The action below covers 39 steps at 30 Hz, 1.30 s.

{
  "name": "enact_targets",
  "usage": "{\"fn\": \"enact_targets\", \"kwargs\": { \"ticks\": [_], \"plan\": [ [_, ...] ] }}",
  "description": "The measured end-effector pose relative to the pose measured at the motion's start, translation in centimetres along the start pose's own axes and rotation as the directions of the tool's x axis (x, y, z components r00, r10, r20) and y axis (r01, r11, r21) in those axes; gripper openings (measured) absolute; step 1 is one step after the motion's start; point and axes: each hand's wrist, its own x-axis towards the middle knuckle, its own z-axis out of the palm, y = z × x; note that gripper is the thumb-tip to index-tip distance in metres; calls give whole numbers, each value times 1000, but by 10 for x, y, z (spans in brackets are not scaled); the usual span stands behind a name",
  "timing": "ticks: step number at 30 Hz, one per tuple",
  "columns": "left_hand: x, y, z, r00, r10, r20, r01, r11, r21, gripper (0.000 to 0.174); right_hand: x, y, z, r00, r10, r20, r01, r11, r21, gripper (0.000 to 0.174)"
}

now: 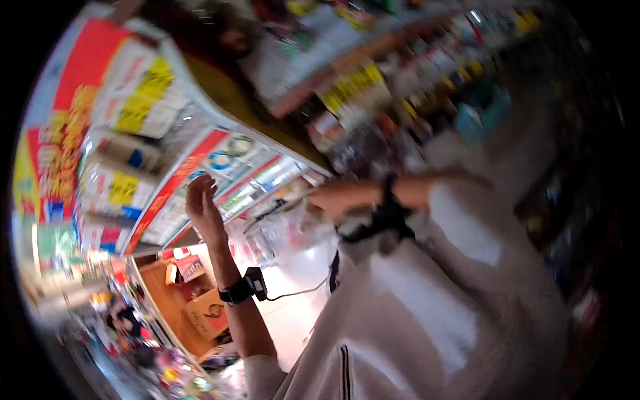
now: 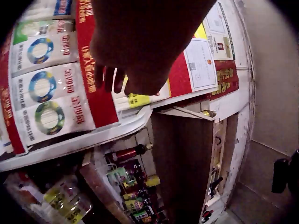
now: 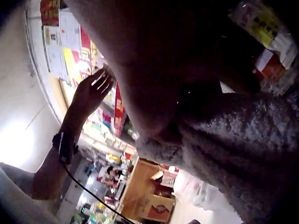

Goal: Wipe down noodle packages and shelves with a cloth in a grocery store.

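Observation:
My left hand (image 1: 207, 210) is raised in front of a shelf unit, its fingers loosely bent and holding nothing. In the left wrist view the same hand (image 2: 135, 56) is a dark shape over a red shelf strip (image 2: 100, 84), beside white packs of dried noodles (image 2: 49, 88) with blue and green ring prints. The right wrist view also shows this left hand (image 3: 88, 95), fingers spread a little. My right hand (image 1: 340, 199), blurred, is in front of my chest near clear plastic packaging (image 1: 290, 233); its fingertips are indistinct.
A wooden compartment (image 1: 173, 293) holds cardboard boxes (image 1: 208, 313). Yellow price cards (image 1: 143, 97) hang on the shelf unit. Bottles (image 2: 128, 154) stand below the shelf edge in the left wrist view. Blurred goods (image 1: 427, 100) fill shelves at upper right. A cable (image 1: 297, 292) runs from my left wrist.

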Motion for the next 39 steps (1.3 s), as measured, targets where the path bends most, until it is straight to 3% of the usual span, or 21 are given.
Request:
{"fn": "enact_targets", "kwargs": {
  "ticks": [3, 5, 6, 7, 8, 9, 11, 13, 16, 20, 22, 24, 25, 26, 29, 31, 32, 34, 36, 38, 39],
  "plan": [
    [50, 15, -10, 991, 86, -107, -83, 996, 34, 20, -28, 41, 9, 958, 20, -287, 11, 994, 106, 39],
    [94, 21, -9, 969, 201, -145, -190, 978, 89, 27, -53, 35, -12, 937, 229, -263, -178, 962, 205, 41],
    [119, 19, -11, 948, 258, -184, -243, 965, 99, 32, -60, 77, 9, 915, 191, -356, -133, 975, 180, 41],
    [137, 29, -10, 936, 286, -202, -250, 950, 188, 39, -71, 85, 7, 920, 303, -248, -217, 922, 322, 42],
    [160, 41, -6, 926, 317, -203, -260, 928, 266, 46, -87, 58, -12, 887, 386, -253, -316, 907, 277, 45],
    [184, 47, -6, 908, 371, -196, -270, 875, 402, 55, -98, 114, 25, 838, 306, -452, -254, 951, 174, 49],
    [224, 63, -7, 861, 487, -148, -291, 710, 641, 70, -126, 101, 16, 836, 376, -400, -315, 925, 212, 51],
    [255, 76, -13, 809, 585, -60, -333, 540, 773, 83, -132, 69, 1, 708, 683, -180, -599, 715, 360, 50],
    [277, 91, -10, 805, 588, -77, -236, 436, 869, 83, -150, 75, 20, 742, 537, -401, -474, 844, 251, 58],
    [281, 95, -9, 796, 597, -103, -178, 393, 902, 80, -155, 74, 45, 651, 634, -417, -524, 773, 356, 55],
    [275, 89, -10, 699, 710, -89, -231, 341, 911, 75, -150, 56, 50, 614, 647, -453, -572, 760, 310, 55],
    [271, 80, -16, 838, 542, -70, -462, 771, 438, 71, -144, 50, 61, 607, 619, -498, -530, 783, 326, 56],
    [261, 78, -20, 903, 428, -48, -372, 832, 411, 70, -139, 47, 68, 607, 586, -536, -482, 808, 339, 56],
    [265, 57, -17, 901, 418, -115, -413, 908, 62, 70, -132, 44, 73, 604, 582, -544, -479, 811, 336, 56],
    [264, 25, -17, 908, 419, 5, -410, 889, -203, 61, -108, 25, 78, 568, 656, -496, -563, 750, 347, 55],
    [249, 34, -24, 961, 248, 122, -266, 951, 160, 46, -89, -6, 72, 588, 675, -446, -599, 734, 320, 53],
    [232, 47, -25, 913, 408, 13, -399, 884, 244, 43, -82, -10, 81, 585, 679, -443, -608, 729, 314, 53],
    [218, 67, -36, 887, 418, -196, -363, 894, 263, 46, -68, -11, 93, 576, 576, -580, -345, 814, 467, 50],
    [195, 104, -63, 859, 296, -419, -388, 909, -154, 36, -57, -36, 93, 559, 569, -603, -340, 820, 460, 48],
    [176, 132, -105, 864, 139, -483, -420, 729, -541, 29, -47, -52, 101, 548, 569, -614, -339, 821, 459, 46],
    [167, 128, -129, 952, 36, -304, -270, 565, -780, 41, -42, -54, 107, 516, 554, -653, -301, 831, 467, 44]
  ]
}}
